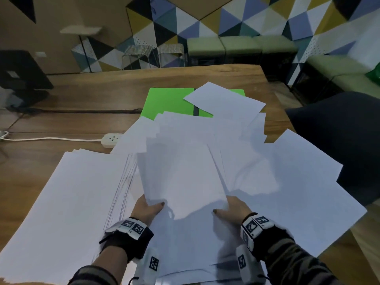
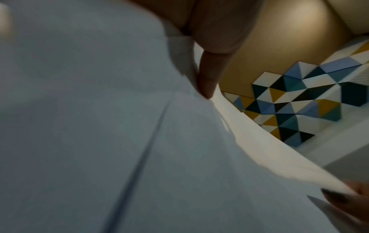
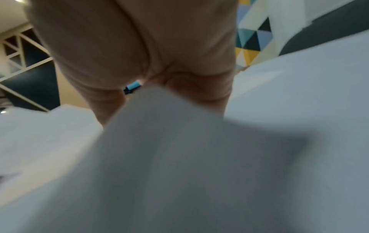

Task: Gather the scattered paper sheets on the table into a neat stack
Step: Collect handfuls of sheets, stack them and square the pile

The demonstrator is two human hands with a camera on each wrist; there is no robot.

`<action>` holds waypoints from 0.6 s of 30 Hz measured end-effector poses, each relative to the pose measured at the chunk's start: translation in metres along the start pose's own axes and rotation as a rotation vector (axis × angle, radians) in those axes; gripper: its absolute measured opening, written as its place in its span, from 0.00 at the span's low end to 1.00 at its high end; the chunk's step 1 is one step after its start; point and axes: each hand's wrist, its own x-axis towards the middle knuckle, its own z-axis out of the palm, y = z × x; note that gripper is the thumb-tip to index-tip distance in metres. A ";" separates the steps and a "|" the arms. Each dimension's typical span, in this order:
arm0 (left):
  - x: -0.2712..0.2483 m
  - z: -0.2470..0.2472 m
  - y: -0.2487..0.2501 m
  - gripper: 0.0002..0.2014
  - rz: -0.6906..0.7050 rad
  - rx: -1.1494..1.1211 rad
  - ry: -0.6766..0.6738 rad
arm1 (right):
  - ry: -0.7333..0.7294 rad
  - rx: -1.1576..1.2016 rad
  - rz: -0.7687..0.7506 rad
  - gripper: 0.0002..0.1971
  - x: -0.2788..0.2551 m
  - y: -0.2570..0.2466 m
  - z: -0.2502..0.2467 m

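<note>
A sheaf of white paper sheets [image 1: 181,171] is held above the wooden table [image 1: 82,95], pinched at its near edge by the left hand [image 1: 147,210] and the right hand [image 1: 232,208], thumbs on top. More loose sheets [image 1: 298,182] lie fanned beneath (some over a green folder [image 1: 168,101]), beside a rough pile [image 1: 61,202] at left. Held only at one edge, the sheaf may sag and sheets may slide out; those near the right table edge could be swept off.
</note>
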 end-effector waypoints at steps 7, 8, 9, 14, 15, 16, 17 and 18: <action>-0.010 -0.009 0.035 0.11 0.212 -0.125 -0.052 | 0.322 0.873 0.041 0.47 0.001 0.009 -0.046; -0.010 -0.010 0.043 0.11 0.237 -0.166 -0.071 | 0.287 0.999 0.000 0.50 -0.001 0.008 -0.053; -0.012 -0.011 0.053 0.12 0.256 -0.186 -0.104 | 0.250 1.101 -0.039 0.53 -0.003 0.008 -0.060; -0.013 -0.011 0.086 0.22 0.393 -0.118 -0.139 | 0.295 1.071 -0.295 0.21 -0.028 -0.022 -0.094; -0.011 -0.011 0.090 0.28 0.384 -0.096 -0.109 | 0.340 1.033 -0.372 0.11 -0.035 -0.031 -0.100; -0.007 -0.012 0.091 0.31 0.385 -0.093 -0.052 | 0.399 0.991 -0.441 0.13 -0.040 -0.036 -0.104; -0.008 -0.014 0.095 0.32 0.391 -0.082 -0.040 | 0.449 0.955 -0.498 0.14 -0.045 -0.042 -0.108; -0.009 -0.016 0.100 0.33 0.426 -0.057 -0.022 | 0.492 0.942 -0.527 0.14 -0.050 -0.045 -0.111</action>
